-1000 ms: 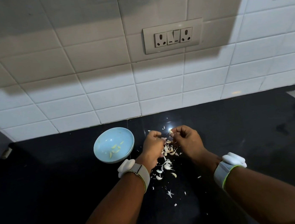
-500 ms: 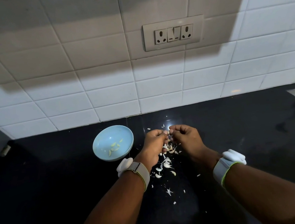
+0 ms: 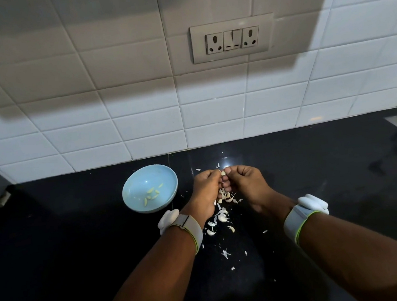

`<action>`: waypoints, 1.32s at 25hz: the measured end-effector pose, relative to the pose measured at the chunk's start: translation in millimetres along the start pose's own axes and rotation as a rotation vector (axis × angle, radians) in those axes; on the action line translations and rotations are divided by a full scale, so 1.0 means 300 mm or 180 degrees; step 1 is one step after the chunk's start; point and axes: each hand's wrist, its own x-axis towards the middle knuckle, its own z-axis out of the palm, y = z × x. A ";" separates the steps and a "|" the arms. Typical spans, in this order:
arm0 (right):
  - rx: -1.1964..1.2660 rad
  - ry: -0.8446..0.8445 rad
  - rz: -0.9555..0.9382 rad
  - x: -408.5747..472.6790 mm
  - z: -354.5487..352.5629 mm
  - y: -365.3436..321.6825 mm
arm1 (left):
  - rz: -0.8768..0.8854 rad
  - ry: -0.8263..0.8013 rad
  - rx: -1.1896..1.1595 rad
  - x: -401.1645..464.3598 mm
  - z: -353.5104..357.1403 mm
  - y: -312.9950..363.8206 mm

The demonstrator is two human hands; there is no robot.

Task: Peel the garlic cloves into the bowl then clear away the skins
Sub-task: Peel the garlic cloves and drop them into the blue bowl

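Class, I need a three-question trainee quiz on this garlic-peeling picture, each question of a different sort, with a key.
1. True or false: the blue bowl already holds some peeled cloves.
2. Where do the loose skins lie? A) in the bowl B) on the black counter between the wrists C) in the sink
3. Fill in: the left hand and right hand together pinch one ____.

Key: 1 true. 2 B. 3 garlic clove.
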 end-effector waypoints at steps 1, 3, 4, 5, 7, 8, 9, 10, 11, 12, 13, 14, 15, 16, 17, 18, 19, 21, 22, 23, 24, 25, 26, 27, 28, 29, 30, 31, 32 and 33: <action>0.0023 -0.0030 0.0000 0.000 -0.004 0.001 | -0.0003 -0.0044 0.0017 0.000 -0.001 -0.001; 0.0107 -0.0055 0.0034 0.000 -0.005 -0.001 | -0.0002 -0.0103 0.0050 0.002 -0.002 -0.001; 0.0177 -0.0027 0.0064 -0.001 -0.001 -0.003 | -0.0002 -0.0108 0.0068 0.001 0.000 0.002; 0.0258 0.0040 0.0094 -0.001 0.005 -0.004 | 0.0000 -0.0085 0.0076 -0.001 0.003 0.007; 0.0407 0.0240 0.0127 0.004 0.018 -0.006 | 0.0013 -0.0044 -0.0046 -0.009 0.014 0.017; 0.0439 0.0310 0.0138 0.007 0.022 -0.006 | 0.0012 -0.0021 -0.0150 -0.014 0.021 0.021; 0.0438 0.0325 0.0157 0.008 0.023 -0.004 | 0.0025 0.0015 -0.0219 -0.017 0.024 0.024; 0.0432 0.0278 0.0180 0.007 0.024 -0.004 | 0.0053 0.0063 -0.0246 -0.014 0.023 0.022; 0.0434 0.0197 0.0200 0.005 0.022 -0.002 | 0.0089 0.0105 -0.0235 -0.009 0.019 0.018; 0.0446 0.0102 0.0208 0.002 0.018 -0.002 | 0.0125 0.0145 -0.0199 -0.001 0.013 0.013; 0.0459 0.0017 0.0202 0.000 0.013 -0.003 | 0.0150 0.0178 -0.0134 0.005 0.007 0.009; 0.0469 -0.0046 0.0189 -0.002 0.008 -0.003 | 0.0161 0.0199 -0.0057 0.010 0.000 0.004; 0.0458 -0.0083 0.0176 0.000 0.004 -0.002 | 0.0162 0.0208 0.0005 0.015 -0.004 0.001; 0.0427 -0.0112 0.0174 0.001 0.001 -0.001 | 0.0158 0.0207 0.0052 0.018 -0.008 -0.001; 0.0384 -0.0134 0.0179 0.002 0.000 0.001 | 0.0144 0.0191 0.0088 0.019 -0.011 -0.001; 0.0349 -0.0149 0.0187 0.002 0.000 0.001 | 0.0121 0.0158 0.0121 0.019 -0.014 -0.001; 0.0331 -0.0132 0.0197 0.002 -0.001 0.002 | 0.0099 0.0112 0.0185 0.017 -0.018 0.002; 0.0410 0.0008 0.0189 0.001 -0.002 -0.003 | 0.0080 0.0058 0.0445 0.022 -0.034 -0.004; 0.0489 0.0082 0.0161 0.001 -0.005 -0.008 | 0.0057 0.0047 0.0597 0.027 -0.044 -0.012; 0.0545 0.0128 0.0128 0.002 -0.009 -0.013 | 0.0009 0.0049 0.0709 0.029 -0.055 -0.020; 0.0566 0.0138 0.0098 0.002 -0.014 -0.019 | -0.0073 0.0056 0.0790 0.030 -0.065 -0.025; 0.0553 0.0128 0.0071 0.004 -0.019 -0.024 | -0.0172 0.0074 0.0872 0.031 -0.073 -0.029; 0.0521 0.0113 0.0050 0.004 -0.022 -0.028 | -0.0260 0.0099 0.0967 0.034 -0.080 -0.035; 0.0472 0.0107 0.0041 0.003 -0.025 -0.031 | -0.0319 0.0108 0.1083 0.033 -0.085 -0.037; 0.0417 0.0099 0.0044 0.002 -0.023 -0.035 | -0.0330 0.0118 0.1184 0.032 -0.090 -0.038; 0.0339 0.0089 0.0043 0.001 -0.024 -0.038 | -0.0295 0.0122 0.1271 0.032 -0.092 -0.040; 0.0229 0.0064 0.0032 -0.001 -0.026 -0.040 | -0.0212 0.0118 0.1349 0.035 -0.092 -0.046; 0.0094 0.0031 0.0006 -0.002 -0.029 -0.040 | -0.0094 0.0112 0.1407 0.038 -0.093 -0.052; -0.0039 -0.0012 -0.0031 -0.004 -0.030 -0.041 | 0.0011 0.0105 0.1411 0.042 -0.094 -0.057; -0.0154 -0.0049 -0.0078 -0.005 -0.032 -0.041 | 0.0077 0.0084 0.1339 0.042 -0.094 -0.058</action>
